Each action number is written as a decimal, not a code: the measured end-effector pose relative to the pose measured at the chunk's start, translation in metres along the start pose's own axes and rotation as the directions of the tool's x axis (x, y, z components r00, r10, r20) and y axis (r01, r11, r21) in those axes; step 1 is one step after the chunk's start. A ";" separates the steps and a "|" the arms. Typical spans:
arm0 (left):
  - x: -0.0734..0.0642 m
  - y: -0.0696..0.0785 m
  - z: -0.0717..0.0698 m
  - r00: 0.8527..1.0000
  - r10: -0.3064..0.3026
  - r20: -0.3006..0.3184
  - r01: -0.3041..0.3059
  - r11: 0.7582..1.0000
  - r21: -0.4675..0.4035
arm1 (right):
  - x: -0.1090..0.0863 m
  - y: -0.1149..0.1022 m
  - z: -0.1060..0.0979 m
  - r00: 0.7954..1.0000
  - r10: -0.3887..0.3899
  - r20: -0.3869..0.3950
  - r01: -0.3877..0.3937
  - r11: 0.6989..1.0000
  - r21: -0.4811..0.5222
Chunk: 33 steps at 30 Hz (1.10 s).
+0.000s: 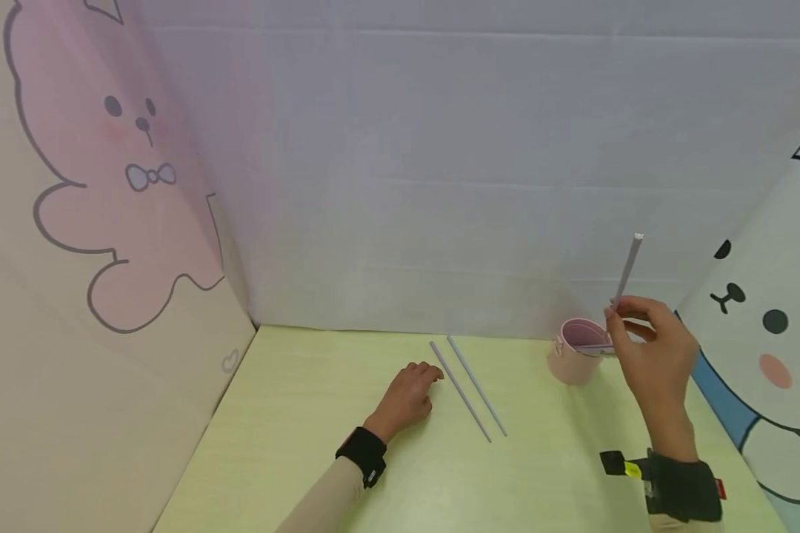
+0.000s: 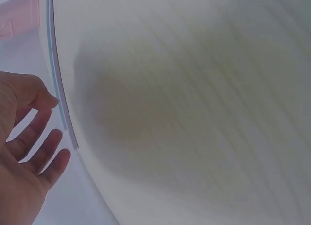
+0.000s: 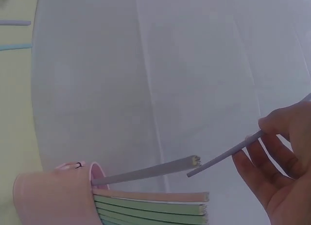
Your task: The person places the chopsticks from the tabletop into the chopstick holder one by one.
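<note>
My right hand pinches a thin grey-purple stick between thumb and fingertips, raised above and beside a pink bucket. In the right wrist view the held stick slants, its lower end close to the tip of another grey-purple stick that stands in the bucket. My left hand is low over the table, fingers loosely bent and holding nothing. Just right of its fingertips lie a purple stick and a light blue stick, side by side.
Several green sticks and a pink stick poke out of the bucket. The pale yellow table ends at a white hanging cloth. Cloths with cartoon animals hang along the left and right sides.
</note>
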<state>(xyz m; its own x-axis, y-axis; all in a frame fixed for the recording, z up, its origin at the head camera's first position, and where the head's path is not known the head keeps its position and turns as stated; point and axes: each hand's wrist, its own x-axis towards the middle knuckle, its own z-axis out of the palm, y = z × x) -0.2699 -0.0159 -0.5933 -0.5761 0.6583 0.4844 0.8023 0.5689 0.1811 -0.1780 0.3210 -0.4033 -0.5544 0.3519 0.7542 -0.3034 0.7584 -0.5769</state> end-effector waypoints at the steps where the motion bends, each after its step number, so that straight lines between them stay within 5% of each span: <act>1: 0.001 0.002 0.001 1.000 -0.004 0.020 0.004 1.000 0.011 | 0.001 0.004 0.000 1.000 0.019 0.002 -0.019 1.000 -0.003; 7: 0.009 0.013 0.008 0.980 -0.007 0.201 -0.017 0.993 0.119 | -0.003 0.023 0.003 0.993 0.113 0.017 -0.113 0.993 -0.029; 14: 0.012 0.019 0.010 0.948 0.008 0.318 -0.048 0.992 0.119 | -0.008 0.034 0.005 0.992 0.120 0.032 -0.121 0.993 0.011; 25: 0.009 0.017 0.005 0.975 0.076 0.207 -0.121 0.970 0.211 | -0.007 0.031 0.005 0.989 0.130 0.067 -0.128 0.991 -0.031; 33: 0.003 0.015 -0.009 0.962 0.058 0.267 -0.123 0.964 0.234 | -0.006 0.030 0.003 0.989 0.129 0.069 -0.128 0.991 -0.025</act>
<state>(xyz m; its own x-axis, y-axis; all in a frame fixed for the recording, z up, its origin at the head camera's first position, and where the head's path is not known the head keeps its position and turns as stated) -0.2584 -0.0100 -0.5818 -0.5492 0.7981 0.2477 0.8082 0.5827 -0.0854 -0.1862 0.3395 -0.4262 -0.6413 0.4082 0.6497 -0.2107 0.7206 -0.6606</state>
